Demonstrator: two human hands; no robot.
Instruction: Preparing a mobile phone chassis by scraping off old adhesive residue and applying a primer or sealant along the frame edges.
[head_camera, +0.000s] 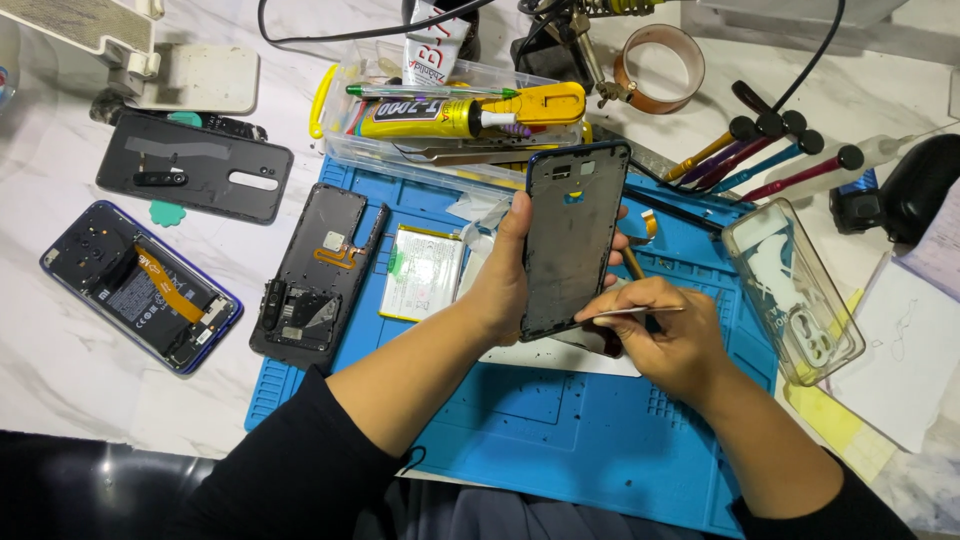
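Note:
My left hand (500, 285) grips a dark phone frame (572, 235) by its left edge and holds it upright over the blue work mat (560, 430). My right hand (670, 330) pinches a thin flat metal pry tool (635, 313) whose tip touches the frame's lower right edge. A wooden-handled tool pokes out behind the right hand. Both forearms wear black sleeves.
On the mat lie a phone battery (422, 272) and an opened black phone body (315, 275). To the left are a dark back cover (195, 165) and a blue opened phone (140, 285). A clear tray with a glue tube (440, 115), screwdrivers (760, 150) and a clear case (795, 290) sit behind and right.

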